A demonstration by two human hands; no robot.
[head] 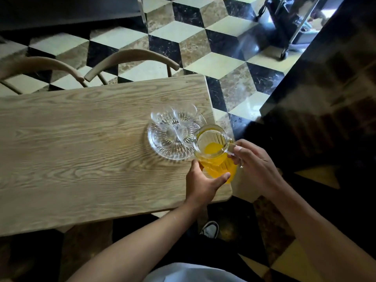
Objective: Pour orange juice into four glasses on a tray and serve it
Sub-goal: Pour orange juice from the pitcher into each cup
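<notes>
1. Right hand (pixel 257 163) at 3 o'clock of centre, fingers curled round the jug (pixel 215 153) handle.
2. Left hand (pixel 203 183) cups the jug's base, thumb pointing to 2 o'clock.
3. Both forearms bare, rising from 6 o'clock.

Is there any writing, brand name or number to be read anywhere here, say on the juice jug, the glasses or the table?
None can be read.
Jug: plain ribbed glass, no label.
Glasses and glass tray: cut patterns only.
Wooden table: bare grain.
Shoe and trolley: too small and blurred to show any marks.
</notes>
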